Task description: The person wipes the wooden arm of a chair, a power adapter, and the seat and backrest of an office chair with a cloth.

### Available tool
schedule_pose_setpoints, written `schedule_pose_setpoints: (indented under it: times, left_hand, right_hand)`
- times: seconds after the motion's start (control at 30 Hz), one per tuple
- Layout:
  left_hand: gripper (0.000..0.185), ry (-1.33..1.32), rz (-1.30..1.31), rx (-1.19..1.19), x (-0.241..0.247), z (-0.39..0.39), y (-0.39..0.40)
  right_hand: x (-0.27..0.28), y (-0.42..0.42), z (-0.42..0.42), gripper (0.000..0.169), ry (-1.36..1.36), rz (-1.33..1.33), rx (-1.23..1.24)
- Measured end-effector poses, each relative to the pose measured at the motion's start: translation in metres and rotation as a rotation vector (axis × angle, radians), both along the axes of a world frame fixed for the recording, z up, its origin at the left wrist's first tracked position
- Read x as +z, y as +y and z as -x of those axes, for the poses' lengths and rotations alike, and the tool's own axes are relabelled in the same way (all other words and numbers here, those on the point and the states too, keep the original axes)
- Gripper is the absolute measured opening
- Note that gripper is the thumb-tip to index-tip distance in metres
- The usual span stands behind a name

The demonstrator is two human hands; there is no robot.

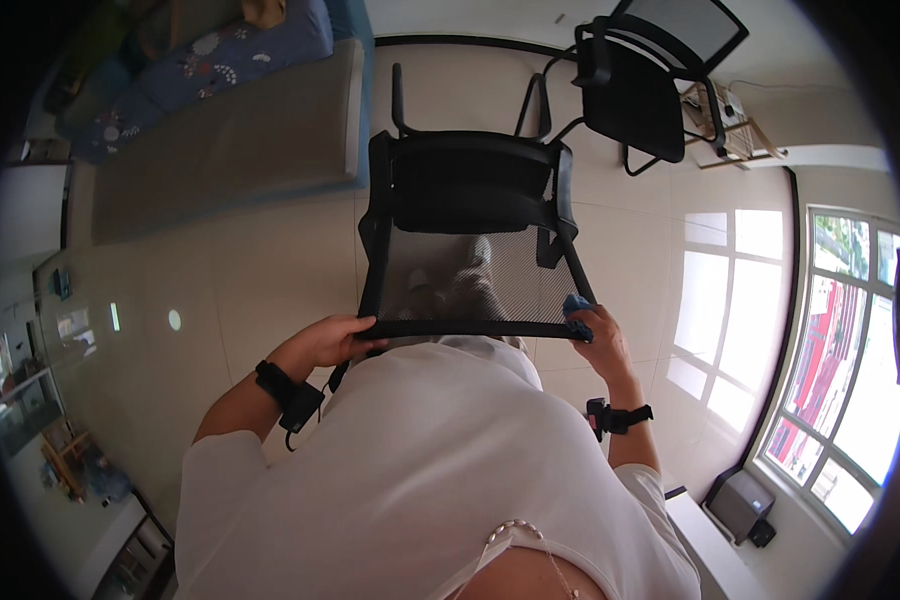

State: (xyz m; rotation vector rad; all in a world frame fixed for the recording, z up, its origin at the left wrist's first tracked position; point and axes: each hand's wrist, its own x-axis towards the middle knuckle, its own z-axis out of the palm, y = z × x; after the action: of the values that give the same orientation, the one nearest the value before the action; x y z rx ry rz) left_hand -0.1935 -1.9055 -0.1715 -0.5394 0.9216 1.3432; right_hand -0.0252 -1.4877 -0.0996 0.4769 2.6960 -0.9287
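Directly before me stands a black office chair with a mesh backrest [495,292], its back turned towards me. My left hand [337,337] grips the left top corner of the backrest frame, thumb on top and fingers beneath. At the right top corner, my right hand [604,337] presses a crumpled blue cloth [577,311] around the frame. Beyond the mesh lies the dark chair seat [472,180], with an armrest on each side. My shoes and legs show dimly through the mesh.
A second black chair [634,97] stands at the far right, with a wooden rack [739,139] beside it. A daybed with a grey mattress [247,142] is at the far left. Windows [832,360] line the right wall, above a grey box [742,502]. Glossy tiles [292,262] cover the floor.
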Motion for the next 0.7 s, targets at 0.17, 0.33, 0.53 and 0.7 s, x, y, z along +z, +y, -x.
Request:
schedule_pose_setpoints:
  times: [0.17,0.33,0.53,0.7]
  left_hand:
    - [0.036,0.064,0.131,-0.301,-0.004,0.0,-0.004]
    - [0.03,0.118,0.244,-0.52,0.007,0.002,0.003]
    - [0.037,0.132,0.165,-0.59,-0.027,-0.001,-0.021]
    - [0.042,0.247,0.266,-0.739,-0.009,0.007,-0.005]
  right_hand:
    - [-0.011,-0.007,-0.02,0.032,-0.016,-0.013,-0.002]
    - [-0.013,0.0,-0.025,0.034,-0.103,0.181,0.006]
    - [0.008,0.075,-0.01,0.025,-0.06,0.549,-0.393]
    - [-0.033,0.116,-0.004,0.034,0.053,0.4,-0.584]
